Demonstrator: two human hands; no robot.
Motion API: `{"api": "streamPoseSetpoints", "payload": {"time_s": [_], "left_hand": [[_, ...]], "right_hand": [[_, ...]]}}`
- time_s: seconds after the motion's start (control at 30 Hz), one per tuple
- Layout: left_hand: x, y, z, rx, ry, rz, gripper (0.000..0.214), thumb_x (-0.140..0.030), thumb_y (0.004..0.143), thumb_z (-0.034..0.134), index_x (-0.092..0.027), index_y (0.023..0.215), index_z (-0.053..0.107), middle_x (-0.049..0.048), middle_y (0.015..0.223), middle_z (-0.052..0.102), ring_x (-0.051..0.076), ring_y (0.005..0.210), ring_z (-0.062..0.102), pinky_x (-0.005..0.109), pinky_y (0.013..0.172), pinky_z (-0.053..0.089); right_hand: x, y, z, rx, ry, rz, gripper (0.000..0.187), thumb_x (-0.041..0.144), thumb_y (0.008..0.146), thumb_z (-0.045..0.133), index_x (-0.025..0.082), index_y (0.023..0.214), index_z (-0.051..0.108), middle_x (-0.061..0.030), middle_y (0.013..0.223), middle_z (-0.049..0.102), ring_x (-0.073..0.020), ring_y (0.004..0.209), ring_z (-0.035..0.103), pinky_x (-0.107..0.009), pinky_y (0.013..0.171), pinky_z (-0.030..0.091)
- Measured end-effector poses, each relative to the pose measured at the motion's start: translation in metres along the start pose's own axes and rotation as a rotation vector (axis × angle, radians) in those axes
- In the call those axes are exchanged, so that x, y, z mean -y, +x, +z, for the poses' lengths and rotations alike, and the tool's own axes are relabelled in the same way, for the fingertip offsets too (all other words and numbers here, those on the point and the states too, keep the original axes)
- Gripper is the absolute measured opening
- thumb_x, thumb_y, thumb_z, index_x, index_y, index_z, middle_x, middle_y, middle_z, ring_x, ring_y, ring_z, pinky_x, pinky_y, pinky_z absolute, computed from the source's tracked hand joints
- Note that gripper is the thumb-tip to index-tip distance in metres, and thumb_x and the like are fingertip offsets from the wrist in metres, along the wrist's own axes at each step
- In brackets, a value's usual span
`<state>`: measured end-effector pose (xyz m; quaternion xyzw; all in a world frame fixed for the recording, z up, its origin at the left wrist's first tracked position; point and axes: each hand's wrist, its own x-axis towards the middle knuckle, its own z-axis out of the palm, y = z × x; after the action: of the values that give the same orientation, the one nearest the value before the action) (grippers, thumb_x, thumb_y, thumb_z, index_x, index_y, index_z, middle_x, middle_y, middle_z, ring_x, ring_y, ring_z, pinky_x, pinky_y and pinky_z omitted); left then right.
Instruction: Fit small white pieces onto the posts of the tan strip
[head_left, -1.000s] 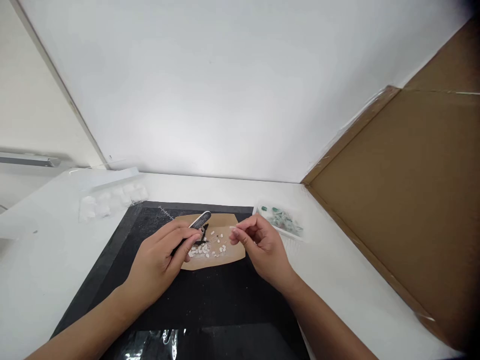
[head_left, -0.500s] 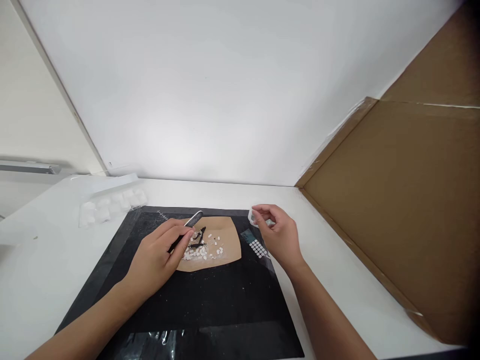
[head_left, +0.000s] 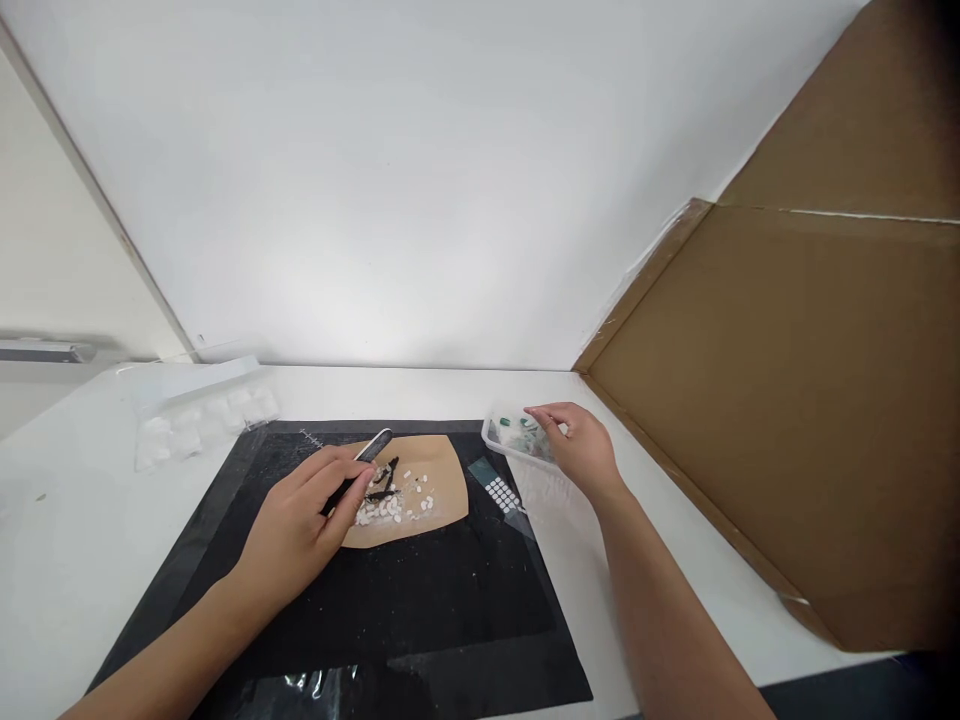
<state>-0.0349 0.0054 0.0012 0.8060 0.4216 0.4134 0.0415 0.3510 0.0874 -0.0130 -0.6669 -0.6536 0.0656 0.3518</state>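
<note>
Right now the left hand (head_left: 300, 525) is gripping a slim file (head_left: 373, 448). Thumb and fingers are closing firmly around its dark lower part, and its grey tip is pointing up and away toward the wall. The file is hovering over the near left part of a tan sheet (head_left: 442, 480), which is lying flat on a black mat (head_left: 420, 590). A scatter of small white pieces (head_left: 390, 510) is sitting on that sheet, and a thin black tool (head_left: 384, 478) is lying among them, just beside the file.

Off to the right, the right hand (head_left: 581, 450) is reaching over a small clear box (head_left: 504, 432) holding green bits, which is resting on the white table (head_left: 712, 560) just past the mat's far right corner. Its fingers are curling down onto the box's far side, but I cannot tell whether they are pinching anything.

Between sheet and box, a see-through strip with white dots (head_left: 500, 492) is lying on the mat's edge. A clear plastic tray (head_left: 199, 410) is sitting near the mat's far left corner, and a large sheet of cardboard (head_left: 787, 400) is leaning at the table's right side.
</note>
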Motion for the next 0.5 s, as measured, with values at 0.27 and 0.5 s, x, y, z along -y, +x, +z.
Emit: {"api": "streamPoseSetpoints", "payload": {"time_s": [0.27, 0.5], "left_hand": [[-0.001, 0.001, 0.001, -0.018, 0.019, 0.020, 0.013, -0.019, 0.104, 0.058, -0.019, 0.106, 0.071, 0.0061, 0.104, 0.071, 0.016, 0.099, 0.068, 0.025, 0.089, 0.052], [-0.002, 0.001, 0.001, -0.020, 0.021, 0.020, 0.014, -0.022, 0.104, 0.057, -0.019, 0.105, 0.071, 0.0074, 0.104, 0.073, 0.017, 0.098, 0.071, 0.027, 0.087, 0.054]], "right_hand": [[-0.004, 0.002, -0.002, -0.058, -0.001, -0.046, 0.044, 0.053, 0.107, 0.042, 0.034, 0.119, 0.080, -0.0045, 0.121, 0.075, -0.0276, 0.119, 0.064, -0.044, 0.103, 0.047], [-0.014, 0.003, -0.020, -0.137, 0.052, 0.007, 0.042, 0.055, 0.101, 0.052, 0.027, 0.110, 0.082, -0.0061, 0.107, 0.080, -0.0260, 0.095, 0.070, -0.037, 0.079, 0.050]]}}
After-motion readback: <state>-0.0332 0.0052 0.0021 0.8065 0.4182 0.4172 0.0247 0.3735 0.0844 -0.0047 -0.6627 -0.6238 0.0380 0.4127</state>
